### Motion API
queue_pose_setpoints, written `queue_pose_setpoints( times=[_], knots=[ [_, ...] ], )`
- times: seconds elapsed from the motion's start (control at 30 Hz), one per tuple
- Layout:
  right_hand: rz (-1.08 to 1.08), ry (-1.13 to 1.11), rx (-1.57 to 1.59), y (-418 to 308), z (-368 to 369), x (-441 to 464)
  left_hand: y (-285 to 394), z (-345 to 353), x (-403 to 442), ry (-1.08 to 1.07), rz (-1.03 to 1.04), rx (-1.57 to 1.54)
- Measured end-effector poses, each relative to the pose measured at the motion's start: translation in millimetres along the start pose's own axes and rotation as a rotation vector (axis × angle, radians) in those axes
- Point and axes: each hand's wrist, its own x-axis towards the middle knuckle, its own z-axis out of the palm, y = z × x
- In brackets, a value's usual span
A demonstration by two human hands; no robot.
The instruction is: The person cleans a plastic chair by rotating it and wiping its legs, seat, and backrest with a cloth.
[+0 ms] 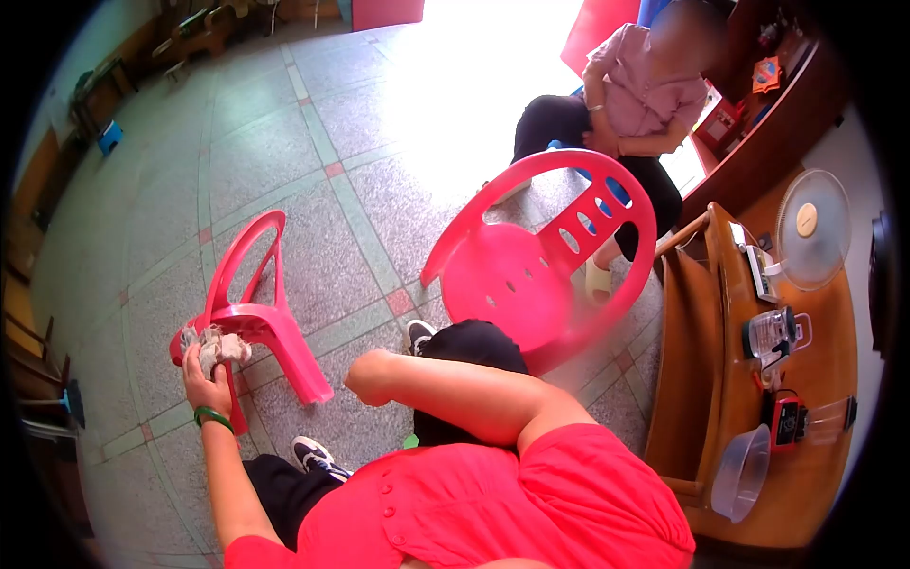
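My left hand point(206, 387), with a green bangle on its wrist, grips a crumpled greyish-white cloth point(220, 349). The cloth touches a pink plastic chair point(265, 318) at the left. Across my front reaches my bent right arm, and my right hand point(368, 377) shows only as a rounded shape at its end, with the fingers hidden. Beyond that arm stands a larger pink plastic chair point(507, 284) with oval slots in its back. My right hand is between the two chairs.
A person point(649, 95) sits beyond the larger chair. On the right, a wooden cabinet point(806, 398) bears a fan point(813, 228), a glass jug point(773, 332) and a clear plastic bowl point(741, 472). Tiled floor point(275, 123) lies ahead, with a blue stool point(110, 138) at the far left.
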Motion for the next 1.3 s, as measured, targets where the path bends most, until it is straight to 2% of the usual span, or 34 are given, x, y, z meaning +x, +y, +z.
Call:
queue_pose_setpoints(
  times=[1.3],
  knots=[
    [-0.04,0.017,-0.01,-5,-2,1,-5,3,-1,0.008,0.001,-0.026]
  ],
)
